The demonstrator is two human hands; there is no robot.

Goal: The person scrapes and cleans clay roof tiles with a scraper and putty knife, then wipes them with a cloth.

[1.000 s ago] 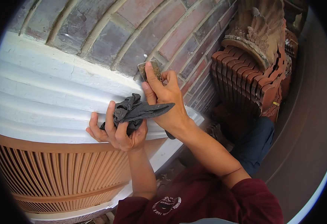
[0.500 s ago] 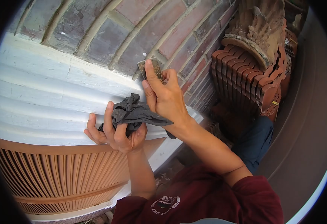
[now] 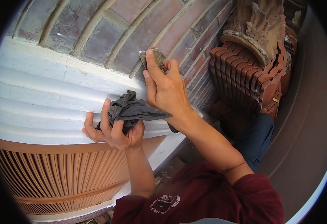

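Note:
My right hand (image 3: 167, 87) pinches a small flat rectangular plate (image 3: 155, 59) with a brown speckled face. The plate lies against the brick wall (image 3: 128, 46), just above the white moulding, with my forefinger stretched along it. Lower left, a crumpled dark grey cloth (image 3: 128, 108) rests in my left hand (image 3: 120, 132), whose fingers are curled around it. That hand is in front of the ridged white moulding (image 3: 40, 89). A tail of the cloth reaches toward my right wrist. Part of the plate is hidden behind my right fingers.
Stacked red-brown roof tiles (image 3: 242, 71) stand at the right, with a carved ornamental piece (image 3: 256, 30) on top. Below the moulding is an orange-brown slatted panel (image 3: 59, 171). A dark curved surface (image 3: 305, 123) bounds the right side.
My right hand and the plate have moved slightly up along the bricks. My left hand with the cloth has shifted a little left and up.

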